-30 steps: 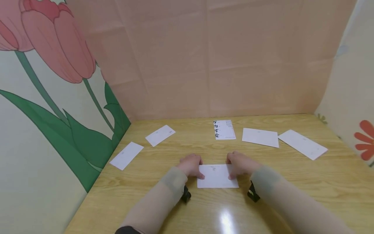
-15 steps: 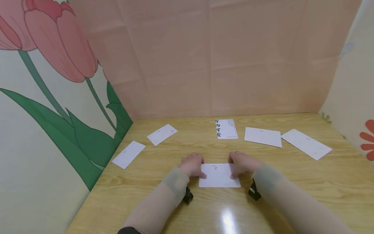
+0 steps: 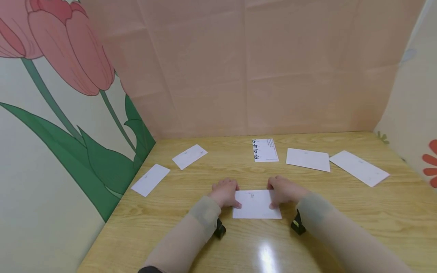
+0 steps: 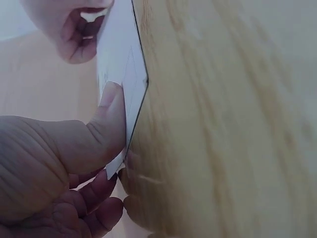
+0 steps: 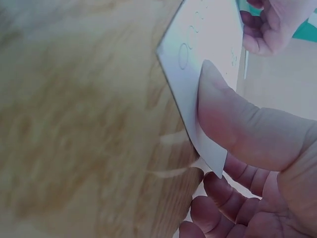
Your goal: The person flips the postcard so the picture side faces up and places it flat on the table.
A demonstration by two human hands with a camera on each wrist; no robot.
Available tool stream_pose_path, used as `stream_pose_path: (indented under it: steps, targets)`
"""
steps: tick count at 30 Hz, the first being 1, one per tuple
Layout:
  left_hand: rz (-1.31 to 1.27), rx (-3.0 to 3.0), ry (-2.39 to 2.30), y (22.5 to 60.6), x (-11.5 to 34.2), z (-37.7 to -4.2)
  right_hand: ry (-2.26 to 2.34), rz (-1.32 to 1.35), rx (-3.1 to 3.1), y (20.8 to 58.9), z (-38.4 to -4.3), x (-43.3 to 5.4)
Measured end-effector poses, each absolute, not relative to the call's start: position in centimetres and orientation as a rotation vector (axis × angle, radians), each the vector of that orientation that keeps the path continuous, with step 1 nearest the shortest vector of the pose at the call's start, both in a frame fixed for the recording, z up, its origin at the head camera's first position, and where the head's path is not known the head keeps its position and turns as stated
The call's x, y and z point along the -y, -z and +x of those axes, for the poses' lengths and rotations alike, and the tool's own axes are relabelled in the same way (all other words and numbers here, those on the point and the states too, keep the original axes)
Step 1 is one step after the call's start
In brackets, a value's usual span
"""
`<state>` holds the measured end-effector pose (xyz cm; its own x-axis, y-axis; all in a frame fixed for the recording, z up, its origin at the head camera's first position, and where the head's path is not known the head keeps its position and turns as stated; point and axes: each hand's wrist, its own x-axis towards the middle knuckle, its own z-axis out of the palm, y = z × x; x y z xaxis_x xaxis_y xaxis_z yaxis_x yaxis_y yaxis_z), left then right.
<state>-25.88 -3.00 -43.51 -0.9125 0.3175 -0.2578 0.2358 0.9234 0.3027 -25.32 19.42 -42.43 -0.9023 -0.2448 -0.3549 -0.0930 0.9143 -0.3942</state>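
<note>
A white card with small faint print near its far edge lies low on the wooden table in the head view, between both hands. My left hand pinches its left end, the thumb on top and the fingers at the edge, as the left wrist view shows. At the opposite end my right hand pinches it the same way. Seen from the right wrist, the card bears a row of printed rings and bends slightly at its near corner.
Farther back on the table lies a card with large black characters. To its right are two white cards, one beside another. Two more, the nearer card and the farther card, lie left.
The head view has swung slightly left, so everything sits a little farther right in it. Both hands keep their hold on the card with no clear movement.
</note>
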Motion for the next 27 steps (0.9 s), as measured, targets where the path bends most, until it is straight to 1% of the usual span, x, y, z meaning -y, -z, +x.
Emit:
stream_pose_path:
  steps: [13, 27]
  targets:
    - [0.371, -2.794, -0.456, 43.8, 3.0, -25.5, 0.567, -0.298, -2.715, 43.0, -24.9, -19.6]
    - [0.362, -2.797, -0.568, 43.9, 3.7, -24.9, 0.745, -0.206, -2.652, 42.4, -23.7, -19.9]
